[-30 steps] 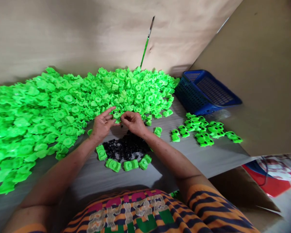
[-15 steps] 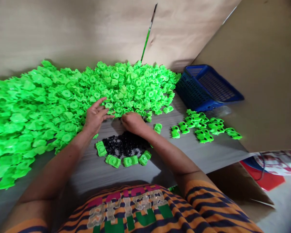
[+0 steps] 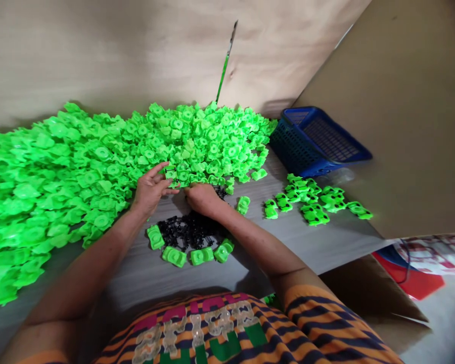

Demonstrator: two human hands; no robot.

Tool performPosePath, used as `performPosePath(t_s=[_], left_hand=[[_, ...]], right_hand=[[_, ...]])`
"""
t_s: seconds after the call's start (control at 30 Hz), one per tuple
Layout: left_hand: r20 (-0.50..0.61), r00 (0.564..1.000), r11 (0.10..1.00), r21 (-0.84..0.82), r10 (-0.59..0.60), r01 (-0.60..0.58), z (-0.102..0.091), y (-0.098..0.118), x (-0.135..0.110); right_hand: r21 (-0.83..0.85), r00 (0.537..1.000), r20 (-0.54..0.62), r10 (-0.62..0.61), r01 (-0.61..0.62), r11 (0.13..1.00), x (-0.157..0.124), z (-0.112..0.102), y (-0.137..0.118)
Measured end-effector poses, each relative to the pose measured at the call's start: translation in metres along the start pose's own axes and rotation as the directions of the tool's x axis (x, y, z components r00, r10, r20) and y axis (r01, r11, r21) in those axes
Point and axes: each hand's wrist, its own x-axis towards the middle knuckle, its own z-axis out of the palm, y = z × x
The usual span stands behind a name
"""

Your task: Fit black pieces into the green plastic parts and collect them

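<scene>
One green plastic piece point(image 3: 170, 174) sits pinched in the fingertips of the left hand point(image 3: 150, 189), at the near edge of the big green heap point(image 3: 98, 167) that spreads away to the left and behind. The right hand point(image 3: 201, 197) lies just beside it, curled narrow and knuckles up over the far edge of the small pile of black parts point(image 3: 189, 230); whether it has a black part between its fingers I cannot tell. This looks like the step of picking up: a fresh green piece is taken from the heap while the other hand goes for a black part. The next move would call for bringing the two together above the black pile and seating the small part squarely, which needs a fine grip. Along the near side of the black pile runs a curved row of green pieces point(image 3: 191, 254). Well to its right lies a loose cluster of green pieces carrying black parts point(image 3: 313, 202), and beyond that a blue basket point(image 3: 307, 146).
</scene>
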Motion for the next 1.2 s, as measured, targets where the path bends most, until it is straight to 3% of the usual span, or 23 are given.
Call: performPosePath(t_s=[0.1,0.17,0.37,0.73,0.93,1.2], left_hand=[[-0.011,1.000,1.000,0.008,-0.009,0.010,0.000,0.001,0.000],[-0.011,1.000,1.000,0.017,-0.013,0.013,-0.001,0.001,0.000],[0.013,1.000,0.999,0.024,-0.029,0.028,-0.003,-0.002,0.001],[0.026,0.997,0.997,0.009,-0.071,0.071,-0.003,-0.007,0.001],[0.070,0.996,0.998,0.023,-0.062,0.060,-0.005,-0.009,0.000],[0.026,0.998,0.998,0.036,-0.053,0.053,-0.001,-0.012,0.000]], right_hand=[[-0.004,1.000,0.025,0.017,-0.017,1.000,-0.004,-0.009,0.005],[-0.010,0.996,0.022,0.090,-0.089,0.996,-0.007,-0.018,0.015],[0.028,0.954,-0.093,0.284,-0.283,0.959,-0.008,-0.028,0.047],[0.055,0.985,-0.031,0.171,-0.169,0.984,-0.003,-0.016,0.050],[0.044,0.987,-0.012,0.162,-0.161,0.986,-0.006,-0.020,0.051],[0.195,0.966,-0.185,0.180,-0.143,0.970,-0.012,-0.026,0.051]])
